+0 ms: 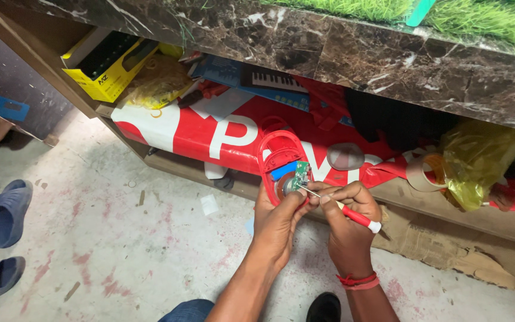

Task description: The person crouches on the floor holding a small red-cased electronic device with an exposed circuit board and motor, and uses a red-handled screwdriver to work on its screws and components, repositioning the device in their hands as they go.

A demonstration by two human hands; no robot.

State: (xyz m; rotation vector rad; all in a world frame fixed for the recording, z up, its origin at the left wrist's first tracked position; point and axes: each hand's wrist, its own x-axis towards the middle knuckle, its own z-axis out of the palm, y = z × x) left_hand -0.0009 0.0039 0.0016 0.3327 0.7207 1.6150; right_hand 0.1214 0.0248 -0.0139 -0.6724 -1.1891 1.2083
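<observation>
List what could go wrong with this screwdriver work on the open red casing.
1. The left hand holds the red casing in mid-air, unsupported, so the screwdriver in the right hand may slip and jab the thumb.
2. The tip sits on the exposed green circuit board; a slip could scratch it.
3. A loosened screw could drop onto the littered floor and get lost.

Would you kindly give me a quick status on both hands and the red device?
Left hand grips red device shell, green circuit board exposed. Right hand holds red-handled screwdriver, tip at board. Nothing blocking.
</observation>
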